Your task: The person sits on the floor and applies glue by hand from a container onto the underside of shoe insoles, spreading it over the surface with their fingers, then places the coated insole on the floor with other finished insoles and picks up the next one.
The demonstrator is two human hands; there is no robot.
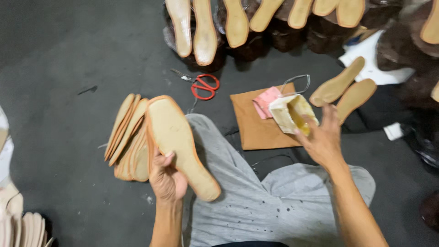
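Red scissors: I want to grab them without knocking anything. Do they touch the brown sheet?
Apart. In the head view, bare dark floor shows between the red scissors and the brown sheet's left edge.

Matt, fibrous tan insoles (pixel 180 142) sat beside glossy red plastic-handled scissors (pixel 203 86), brown cardboard (pixel 256 126) and grey cloth trousers (pixel 242 192).

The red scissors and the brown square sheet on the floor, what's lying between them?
In the head view, nothing lies between the red-handled scissors and the brown sheet: only bare dark floor. The pink cloth rests on the sheet itself, farther right.
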